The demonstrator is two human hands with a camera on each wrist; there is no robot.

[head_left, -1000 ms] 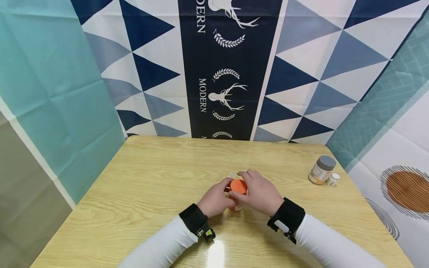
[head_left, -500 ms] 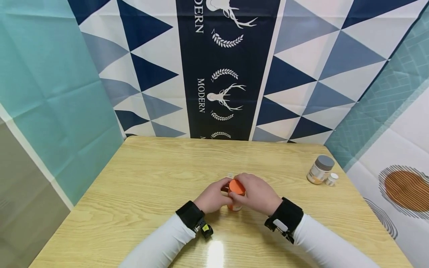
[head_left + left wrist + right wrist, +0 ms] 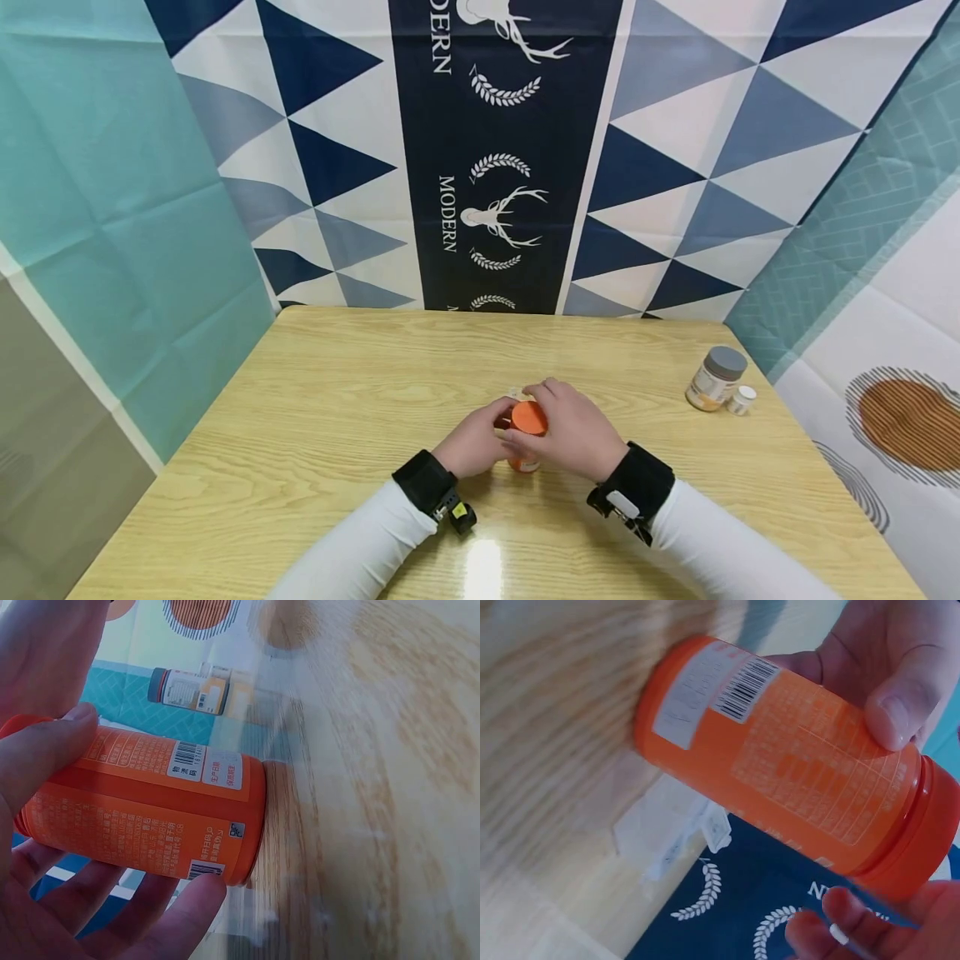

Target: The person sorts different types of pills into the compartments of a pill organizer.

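Well, we hold the orange bottle (image 3: pixel 150 799) upright on the wooden table (image 3: pixel 337 375), our left hand (image 3: pixel 472 446) wrapped round it and our right hand (image 3: pixel 583 435) pinching its cap (image 3: pixel 530 417) at the top.

**Wooden surface (image 3: pixel 360 375), colours on three sides**

The back cloth (image 3: pixel 352 117) has blue and white triangles (image 3: pixel 637 171); its dark band (image 3: pixel 506 125) carries white deer heads (image 3: pixel 480 217). The left cloth (image 3: pixel 142 225) is teal and grey-brown, the right cloth (image 3: pixel 847 337) shows a brown oval (image 3: pixel 911 425). Near the front, a reflection (image 3: pixel 482 571) shines.
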